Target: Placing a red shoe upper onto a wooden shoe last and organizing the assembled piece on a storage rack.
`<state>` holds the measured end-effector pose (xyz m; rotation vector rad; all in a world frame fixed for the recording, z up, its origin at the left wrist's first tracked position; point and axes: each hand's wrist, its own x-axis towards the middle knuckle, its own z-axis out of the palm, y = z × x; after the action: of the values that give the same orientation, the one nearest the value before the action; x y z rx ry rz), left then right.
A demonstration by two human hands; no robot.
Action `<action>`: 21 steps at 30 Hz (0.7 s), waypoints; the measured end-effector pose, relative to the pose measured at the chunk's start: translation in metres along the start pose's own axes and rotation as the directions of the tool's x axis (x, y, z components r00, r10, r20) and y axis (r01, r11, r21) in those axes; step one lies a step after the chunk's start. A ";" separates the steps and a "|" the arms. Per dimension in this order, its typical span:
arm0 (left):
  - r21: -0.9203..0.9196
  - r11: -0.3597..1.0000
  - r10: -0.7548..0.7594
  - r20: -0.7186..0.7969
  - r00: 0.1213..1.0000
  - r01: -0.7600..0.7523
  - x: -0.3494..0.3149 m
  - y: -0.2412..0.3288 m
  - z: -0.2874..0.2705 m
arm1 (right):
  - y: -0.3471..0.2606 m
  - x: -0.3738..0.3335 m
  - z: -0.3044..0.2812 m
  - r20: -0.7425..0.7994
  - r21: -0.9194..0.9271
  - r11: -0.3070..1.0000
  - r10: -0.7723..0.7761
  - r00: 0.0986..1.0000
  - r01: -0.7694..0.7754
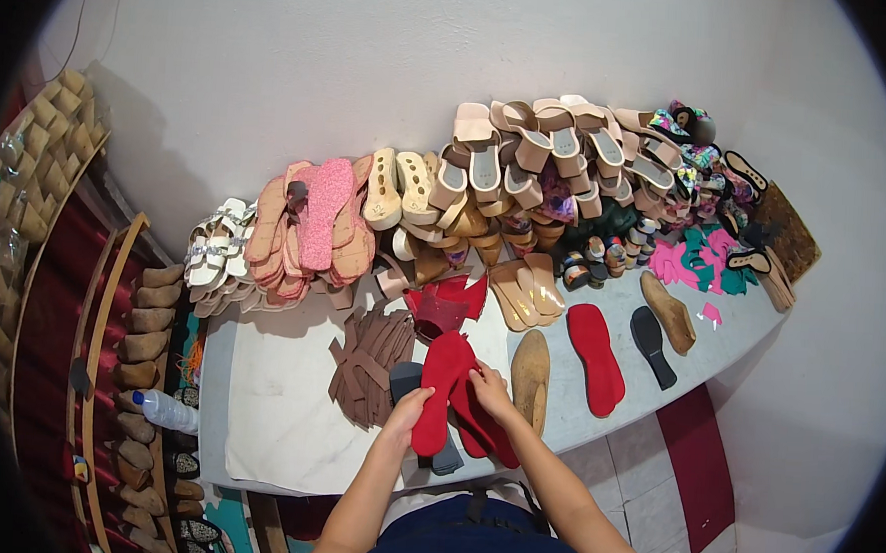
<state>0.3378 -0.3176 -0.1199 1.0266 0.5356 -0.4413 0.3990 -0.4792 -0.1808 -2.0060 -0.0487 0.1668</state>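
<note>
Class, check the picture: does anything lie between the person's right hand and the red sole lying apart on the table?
Yes: a wooden shoe form lies between the right hand and that red sole, just to the hand's right.

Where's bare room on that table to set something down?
The white sheet, left of the brown strips; a narrow gap parts a wooden last from the red sole on its right. Along the wall, sandals and pink insoles crowd together.
</note>
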 end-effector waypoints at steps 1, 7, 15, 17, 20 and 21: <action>0.017 1.000 -0.006 0.004 1.000 0.006 -0.004 -0.001 0.002 | 0.005 -0.004 -0.004 0.044 -0.106 0.994 0.006 0.999 -0.002; 0.066 0.987 0.143 0.071 0.987 -0.148 -0.005 -0.003 0.010 | 0.000 -0.023 0.000 0.053 -0.411 0.894 -0.176 0.983 0.182; -0.014 0.974 0.227 0.140 0.964 -0.228 -0.008 0.006 0.022 | -0.011 -0.026 -0.013 -0.122 -0.347 0.922 -0.229 0.966 0.175; -0.040 0.971 0.241 0.156 0.958 -0.237 -0.001 -0.003 0.017 | -0.021 -0.031 -0.025 -0.189 -0.374 0.890 -0.347 0.918 0.260; -0.213 0.958 0.229 0.154 0.961 -0.195 0.003 -0.010 0.018 | -0.026 -0.037 -0.046 -0.220 -0.455 0.851 -0.395 0.892 0.264; -0.233 0.960 0.198 0.185 0.963 -0.153 0.003 -0.010 0.020 | -0.022 -0.038 -0.052 -0.300 -0.492 0.849 -0.372 0.878 0.192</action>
<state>0.3382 -0.3398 -0.1201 0.7989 0.2951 -0.3183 0.3693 -0.5201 -0.1353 -2.4298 -0.1487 -0.4821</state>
